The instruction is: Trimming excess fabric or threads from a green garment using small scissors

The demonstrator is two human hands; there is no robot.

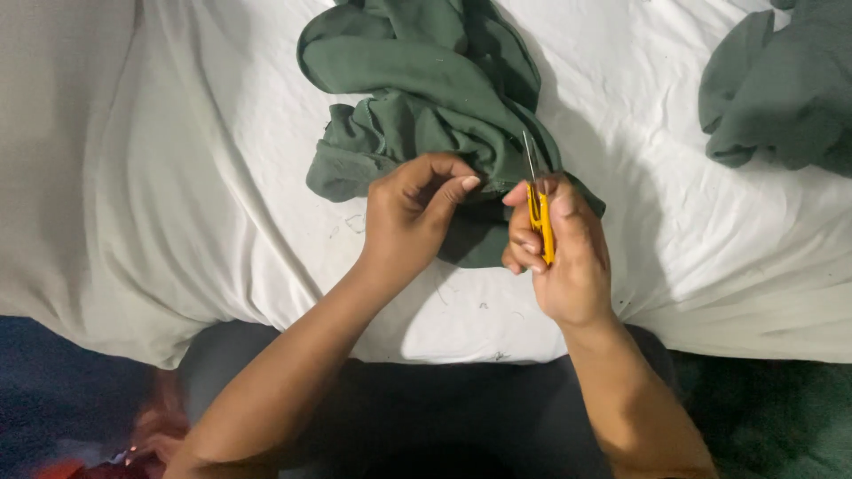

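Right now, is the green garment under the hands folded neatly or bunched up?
Bunched up. The green garment lies crumpled in loose folds on the white sheet, with the left hand pinching its edge.

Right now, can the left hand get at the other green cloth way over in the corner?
Probably not without a long stretch. The left hand pinches the green garment near the middle, while the second green cloth lies far off at the right, past the right hand and its yellow thread snips.
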